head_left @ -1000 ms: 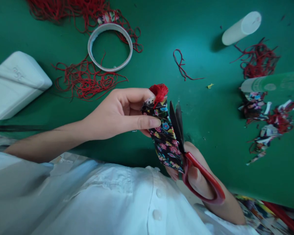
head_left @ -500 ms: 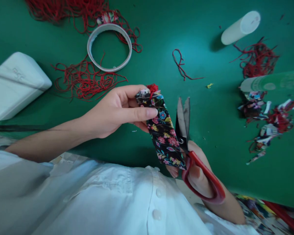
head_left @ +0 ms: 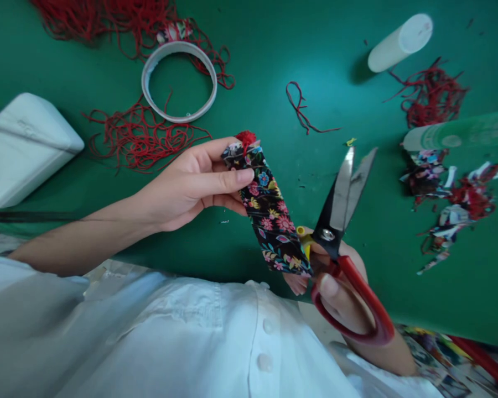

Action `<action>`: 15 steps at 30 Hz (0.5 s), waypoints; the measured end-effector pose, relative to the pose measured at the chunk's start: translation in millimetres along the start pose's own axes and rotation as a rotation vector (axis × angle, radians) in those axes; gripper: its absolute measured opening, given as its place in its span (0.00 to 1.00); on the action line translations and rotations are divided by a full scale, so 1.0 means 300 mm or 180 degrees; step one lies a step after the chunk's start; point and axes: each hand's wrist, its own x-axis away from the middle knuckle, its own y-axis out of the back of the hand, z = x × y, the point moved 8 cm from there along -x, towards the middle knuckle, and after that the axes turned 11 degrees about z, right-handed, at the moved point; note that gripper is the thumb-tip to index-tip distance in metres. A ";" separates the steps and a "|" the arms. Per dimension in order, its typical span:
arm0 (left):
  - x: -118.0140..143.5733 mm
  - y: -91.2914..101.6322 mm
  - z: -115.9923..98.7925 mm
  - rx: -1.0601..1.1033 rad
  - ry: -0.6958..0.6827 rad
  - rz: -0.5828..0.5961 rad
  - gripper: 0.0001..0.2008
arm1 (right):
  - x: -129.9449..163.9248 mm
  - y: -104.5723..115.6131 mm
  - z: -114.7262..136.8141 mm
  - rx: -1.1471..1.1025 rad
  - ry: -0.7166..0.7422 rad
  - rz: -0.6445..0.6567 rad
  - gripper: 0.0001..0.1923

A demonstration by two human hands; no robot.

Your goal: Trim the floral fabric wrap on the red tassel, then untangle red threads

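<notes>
Black floral fabric strip (head_left: 269,215) sits near view ctr, long axis running 11 to 5 o'c, red tuft (head_left: 247,138) at its 11 o'c end. L hand (head_left: 197,185) pinches the upper half, thumb on top, fingers behind. R hand (head_left: 343,301), at approx 4 o'c, has its thumb thru the handle of red-handled scissors (head_left: 331,232); blades a bit apart, pointing approx 1 o'c, clear of the fabric. Sth yellow (head_left: 307,249) shows by the strip's lower corner; can't tell what, nor if R fingers grip that corner.

Progress, my read: tuft looks fixed at the end, long edges look fairly neat, so trimming seems well along. Lower corner may need work, tho partly hidden. Offcuts (head_left: 455,213) lie at 3 o'c, red cord tangle (head_left: 143,138) at 10 o'c, tape ring (head_left: 209,88) at 11 o'c, all on green table (head_left: 398,276).

Vs half a sec ago: blades swing away from the strip's edge twd 1–2 o'c; strip + L hand shift slightly twd 10 o'c; yellow bit wasn't visible then. Table stuff sits a touch further twd 9 o'c, prob. head mvmt.
</notes>
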 end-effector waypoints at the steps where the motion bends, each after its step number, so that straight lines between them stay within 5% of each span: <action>1: -0.001 -0.005 0.001 0.0109 -0.0011 0.0053 0.09 | -0.003 0.001 0.013 0.0023 0.0137 0.0020 0.17; 11: -0.006 -0.010 0.001 0.0167 -0.0037 0.0113 0.04 | 0.014 -0.007 0.005 -0.0038 -0.0208 -0.0267 0.18; 15: -0.006 -0.012 0.000 -0.0003 -0.0124 0.0098 0.10 | 0.008 -0.008 0.009 0.0038 -0.0150 -0.0274 0.16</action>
